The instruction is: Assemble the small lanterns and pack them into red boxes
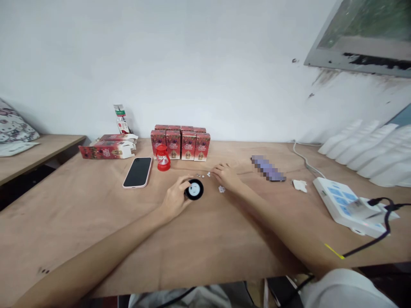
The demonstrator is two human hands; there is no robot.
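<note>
My left hand (175, 198) grips a round black-rimmed object (201, 189) whose white disc-shaped face points up, and the fingers wrap its left side. To its right, my right hand (226, 176) is low over the table, thumb and fingertips pinched at a small white piece (208, 174). Several tiny silvery round pieces (199, 176) lie between the two hands. Just below my right hand rests another small white scrap (221, 189). A little red lantern (163, 159) with a clear middle stands upright beyond my left hand.
Red printed boxes (189, 146) stand in rows at the back, with opened boxes (107, 147) lying left. A phone (138, 173) is left; a blurred purple item (268, 168), a white scrap (299, 185) and a power strip (343, 205) with cables are right.
</note>
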